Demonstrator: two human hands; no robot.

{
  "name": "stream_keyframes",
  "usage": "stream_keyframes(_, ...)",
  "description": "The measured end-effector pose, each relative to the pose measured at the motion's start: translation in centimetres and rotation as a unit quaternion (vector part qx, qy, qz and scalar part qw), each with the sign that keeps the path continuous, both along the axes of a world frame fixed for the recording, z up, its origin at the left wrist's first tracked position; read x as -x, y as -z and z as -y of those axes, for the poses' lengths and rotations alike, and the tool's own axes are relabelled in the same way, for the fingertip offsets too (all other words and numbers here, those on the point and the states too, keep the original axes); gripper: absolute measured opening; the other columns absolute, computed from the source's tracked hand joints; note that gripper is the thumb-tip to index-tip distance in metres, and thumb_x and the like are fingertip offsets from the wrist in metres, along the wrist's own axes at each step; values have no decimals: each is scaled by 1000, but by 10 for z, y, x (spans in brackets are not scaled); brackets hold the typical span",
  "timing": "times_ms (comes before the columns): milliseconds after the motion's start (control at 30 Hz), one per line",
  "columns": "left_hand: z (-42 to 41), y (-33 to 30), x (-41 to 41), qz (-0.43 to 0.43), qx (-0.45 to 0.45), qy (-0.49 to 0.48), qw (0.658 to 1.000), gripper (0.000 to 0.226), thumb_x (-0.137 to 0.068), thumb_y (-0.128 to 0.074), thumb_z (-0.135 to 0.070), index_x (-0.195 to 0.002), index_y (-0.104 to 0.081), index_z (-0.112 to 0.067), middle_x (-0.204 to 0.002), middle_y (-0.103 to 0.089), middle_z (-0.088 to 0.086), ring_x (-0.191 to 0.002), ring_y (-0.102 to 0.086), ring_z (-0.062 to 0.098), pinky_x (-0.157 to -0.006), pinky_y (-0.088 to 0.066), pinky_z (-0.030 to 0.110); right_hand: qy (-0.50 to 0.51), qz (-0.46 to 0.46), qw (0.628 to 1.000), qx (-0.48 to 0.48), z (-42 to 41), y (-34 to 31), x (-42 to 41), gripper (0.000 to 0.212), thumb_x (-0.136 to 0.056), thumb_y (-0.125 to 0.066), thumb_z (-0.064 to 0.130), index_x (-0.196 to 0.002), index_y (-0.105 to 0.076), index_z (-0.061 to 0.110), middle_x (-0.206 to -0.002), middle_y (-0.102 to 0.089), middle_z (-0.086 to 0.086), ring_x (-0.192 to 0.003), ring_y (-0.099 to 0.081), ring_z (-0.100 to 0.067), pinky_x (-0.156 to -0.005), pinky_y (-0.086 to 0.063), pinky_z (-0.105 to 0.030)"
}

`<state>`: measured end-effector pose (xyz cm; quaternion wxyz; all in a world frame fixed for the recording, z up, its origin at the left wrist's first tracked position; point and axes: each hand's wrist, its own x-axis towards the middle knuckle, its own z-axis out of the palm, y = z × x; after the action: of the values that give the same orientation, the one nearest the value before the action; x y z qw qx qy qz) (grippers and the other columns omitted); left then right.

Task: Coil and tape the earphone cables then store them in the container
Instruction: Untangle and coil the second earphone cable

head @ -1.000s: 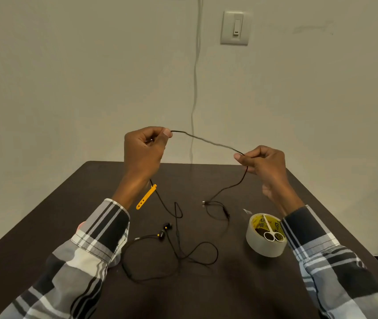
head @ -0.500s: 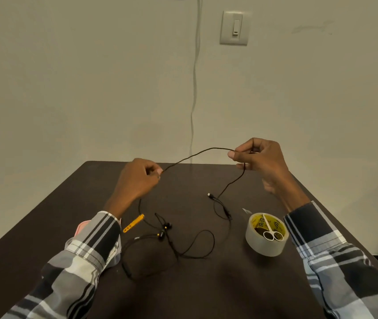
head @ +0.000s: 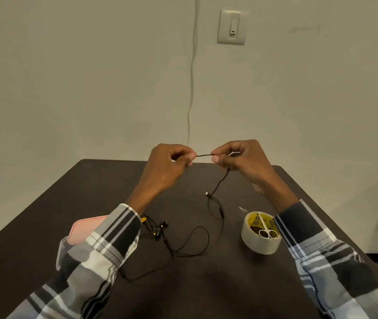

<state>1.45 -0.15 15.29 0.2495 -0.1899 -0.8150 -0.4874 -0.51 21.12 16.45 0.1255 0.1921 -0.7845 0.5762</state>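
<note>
Head view: the two hands are coming together above the far half of the table (head: 45, 226). A second ago they were holding the cable (head: 203, 154) stretched wide, the left high and the right out at three o'clock; half a second ago the gap was already narrowing; now only a short, taut piece of black cable is showing between them. The left hand (head: 167, 166) is pinching that piece between thumb and forefinger, the other fingers curled in. The right hand (head: 241, 161) is gripping the other end of it, with something pale sticking out past its fingers; what it is I cannot tell.

From the right hand the cable is hanging down to the table, running toward six o'clock past a small plug end and on into loose loops lying around the earbuds (head: 160, 228) near the left sleeve. So most of the earphone lead is lying uncoiled on the table, well apart from the hands.

Judging by the closing hands, the first loop of the coil is being formed; taping and storing are not yet begun. The tape roll (head: 260, 244) is sitting at four o'clock, with small scissors (head: 266, 231) resting in its core. A pink container (head: 84, 229) is peeking out beside the left sleeve at eight o'clock.
</note>
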Motion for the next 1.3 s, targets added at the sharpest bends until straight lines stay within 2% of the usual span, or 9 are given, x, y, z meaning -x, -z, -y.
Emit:
stream_keyframes(267, 48, 8, 8, -33, -101, -129, 986, 8, -93, -66, -19, -89, -73, -22, -74, -70, -10, -69, -66, -3, -76, -54, 21, 34, 20, 997, 60, -28, -7, 1, 8, -80, -82, 21, -87, -81, 16, -85, -76, -7, -68, -71, -17, -64, -57, -22)
stream_keyframes(433, 64, 24, 14, 46, -56, -157, 985, 12, -93, -66, -19, -87, -75, -24, -85, -75, -6, -86, -71, 15, -82, -55, 35, 39, 25, 996, 78, -29, -7, 2, 10, -82, -81, 23, -86, -80, 13, -86, -76, -3, -68, -71, -18, -69, -61, -28)
stream_keyframes(600, 39, 26, 12, 43, -19, -109, 993, 13, -94, -65, -23, -97, -77, -21, -98, -75, -10, -98, -68, 4, -89, -52, 25, 1, 33, 998, 47, -12, -2, -1, 6, -81, -81, 18, -84, -80, 13, -85, -77, -7, -65, -69, -14, -64, -57, -23)
stream_keyframes(700, 11, 16, 1, 14, -19, -6, 1000, 11, -94, -66, -30, -98, -76, -28, -93, -74, -22, -94, -68, -5, -84, -50, 13, -33, 36, 999, 20, 2, 3, -4, 6, -81, -81, 15, -84, -80, 10, -81, -76, -8, -63, -66, -12, -63, -56, -21)
stream_keyframes(800, -9, 11, -9, -2, 28, 59, 998, 19, -92, -66, -37, -101, -77, -24, -88, -76, -13, -86, -70, 0, -78, -53, 16, -58, 34, 998, -4, 11, 5, -7, 27, -74, -84, 30, -88, -79, 7, -80, -75, -6, -67, -65, -11, -65, -56, -22)
stream_keyframes(900, -11, 7, -8, -2, 30, 32, 999, 15, -91, -68, -30, -93, -79, -20, -74, -74, -7, -72, -71, 8, -70, -55, 25, -57, 40, 998, -10, 9, 6, -7, 23, -77, -83, 26, -89, -79, 6, -75, -73, -3, -65, -65, -11, -64, -56, -23)
stream_keyframes(1033, 8, 5, -4, -14, -18, -13, 1000, 13, -92, -67, -23, -81, -73, -28, -70, -72, -11, -67, -70, 5, -69, -54, 21, -30, 46, 999, 2, -7, 6, -3, 11, -84, -78, 16, -90, -78, 7, -71, -72, 4, -64, -67, -10, -63, -55, -21)
stream_keyframes(1167, 37, 4, 2, -37, -116, -82, 989, 18, -92, -67, -20, -78, -72, -31, -69, -71, -8, -66, -69, 6, -75, -60, 34, -1, 53, 998, 16, -27, 7, -1, 13, -83, -79, 20, -89, -78, 9, -74, -73, -2, -67, -68, -15, -67, -58, -26)
stream_keyframes(1300, 49, 9, 5, -40, -154, -131, 979, 17, -92, -67, -20, -78, -70, -30, -67, -69, -9, -62, -67, 0, -71, -59, 28, -9, 72, 997, 22, -33, 10, 0, 18, -80, -80, 28, -87, -77, 11, -74, -73, -3, -68, -69, -17, -67, -60, -28)
